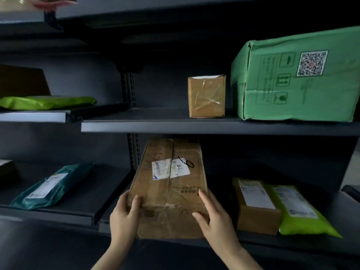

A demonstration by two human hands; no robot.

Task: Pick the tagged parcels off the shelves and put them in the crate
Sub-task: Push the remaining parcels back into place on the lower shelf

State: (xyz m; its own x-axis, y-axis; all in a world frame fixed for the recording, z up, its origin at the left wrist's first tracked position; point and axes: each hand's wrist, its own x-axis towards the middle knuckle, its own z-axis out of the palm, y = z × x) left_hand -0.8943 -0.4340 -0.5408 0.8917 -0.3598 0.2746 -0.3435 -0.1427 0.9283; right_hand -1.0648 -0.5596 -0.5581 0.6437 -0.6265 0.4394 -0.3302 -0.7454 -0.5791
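Observation:
A long brown cardboard parcel [171, 184] with a white label and black pen marks lies on the lower shelf [292, 244], its near end over the shelf's front edge. My left hand [124, 213] grips its near left corner, fingers curled on top. My right hand [212, 217] presses against its near right side, fingers spread along the top and front face. No crate is in view.
Right of it lie a small brown box [255, 205] and a lime mailer [300, 211]. The shelf above [155, 125] holds a small taped box [206, 96] and a big green carton [298, 75]. At left lie a teal mailer [52, 186] and a lime mailer [46, 102].

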